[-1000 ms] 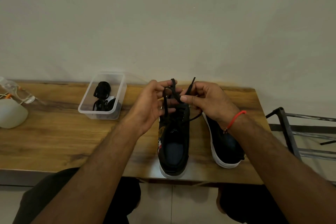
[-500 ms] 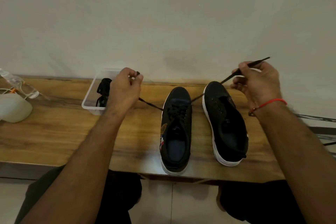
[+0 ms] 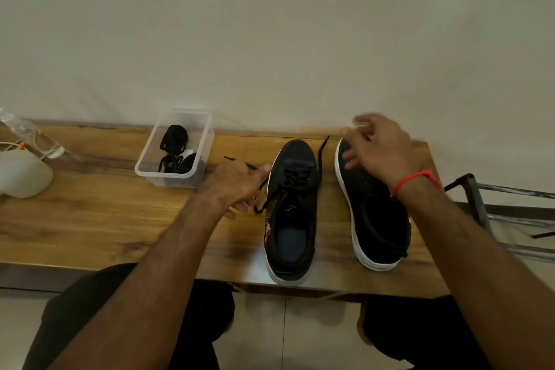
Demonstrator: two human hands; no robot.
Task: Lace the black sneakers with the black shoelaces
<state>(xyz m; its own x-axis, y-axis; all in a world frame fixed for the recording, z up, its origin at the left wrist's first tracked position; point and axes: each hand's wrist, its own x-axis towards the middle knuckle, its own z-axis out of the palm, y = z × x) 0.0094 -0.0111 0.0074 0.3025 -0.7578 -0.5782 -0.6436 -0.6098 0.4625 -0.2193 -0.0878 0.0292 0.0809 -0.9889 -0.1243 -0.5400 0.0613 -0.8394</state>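
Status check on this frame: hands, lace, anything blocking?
Left hand grips one end of the shoelace. Right hand open, blurred, above unlaced right sneaker. Left sneaker partly laced, other lace end loose. Nothing blocking.

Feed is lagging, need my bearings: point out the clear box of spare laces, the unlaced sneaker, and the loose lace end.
clear box (image 3: 144,170), head view, front-left rim.
unlaced sneaker (image 3: 375,213), head view, upper.
loose lace end (image 3: 322,151), head view, mid-strand.

Two sneakers side by side on table (image 3: 90,219): laced sneaker (image 3: 289,213) left of unlaced sneaker (image 3: 372,213). Plastic box (image 3: 175,149) holding spare shoelaces (image 3: 175,150) farther left, behind. Metal rack (image 3: 504,207) right of table.
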